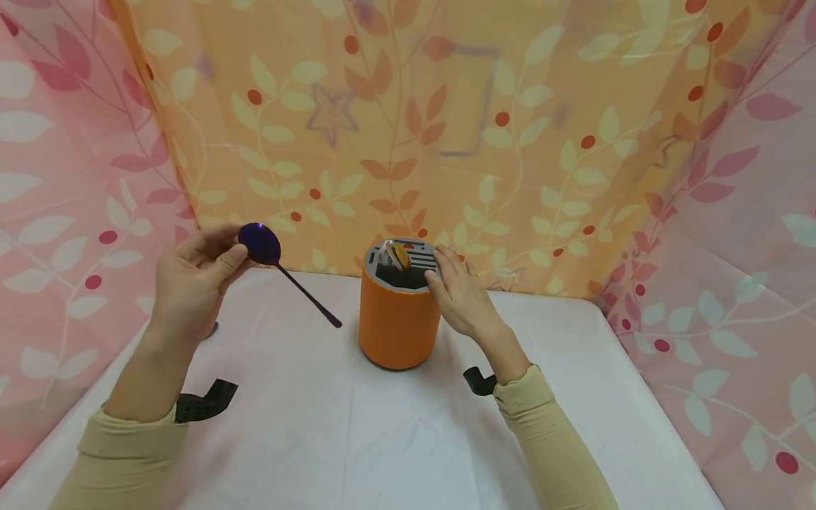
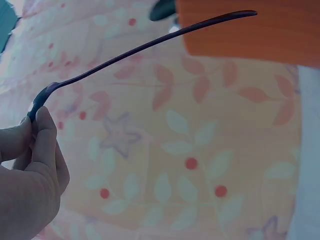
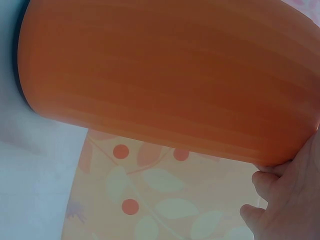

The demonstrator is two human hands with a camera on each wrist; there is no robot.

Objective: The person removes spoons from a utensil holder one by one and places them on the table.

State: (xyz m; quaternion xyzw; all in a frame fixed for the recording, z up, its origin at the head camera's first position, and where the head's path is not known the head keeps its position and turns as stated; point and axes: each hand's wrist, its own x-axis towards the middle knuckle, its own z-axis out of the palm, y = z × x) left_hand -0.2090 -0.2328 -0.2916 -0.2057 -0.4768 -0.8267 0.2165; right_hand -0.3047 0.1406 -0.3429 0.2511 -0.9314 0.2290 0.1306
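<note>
My left hand pinches a shiny dark purple spoon by its bowl, thumb on one side and fingers on the other. The spoon is in the air, its thin handle slanting down toward an orange round utensil holder. My right hand rests at the right edge of the holder's top, thumb and fingertips touching the rim with the fingers fairly straight. Set in the holder's grey slotted top is an open compartment; a clear and yellow object, its kind unclear, sticks up there.
The holder stands upright on a white-covered table. Behind my left wrist a small purple thing shows, mostly hidden. Leaf-patterned cloth hangs at the back and both sides. A black mount juts from each wrist.
</note>
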